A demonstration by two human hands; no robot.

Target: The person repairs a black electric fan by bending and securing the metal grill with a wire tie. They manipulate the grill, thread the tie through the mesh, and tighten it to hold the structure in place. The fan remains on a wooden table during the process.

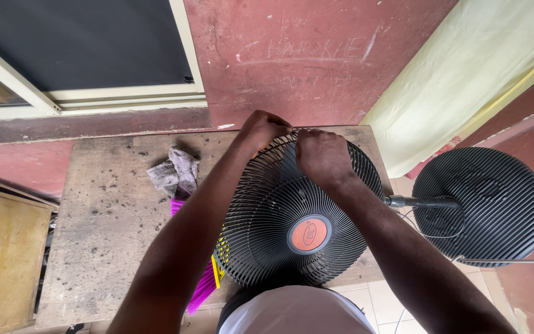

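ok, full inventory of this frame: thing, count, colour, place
fan guard: 1, black wire grille with orange centre cap, on the table, under both hands
table: 1, grey, stained top, against the wall
cloth: 1, grey, crumpled, on the table left of the guard
brush: 1, magenta bristles, partly under the left arm
fan base: 1, black, round, on the floor at right
wall: red, behind the table
left hand: at the guard's far rim
right hand: at the guard's far rim
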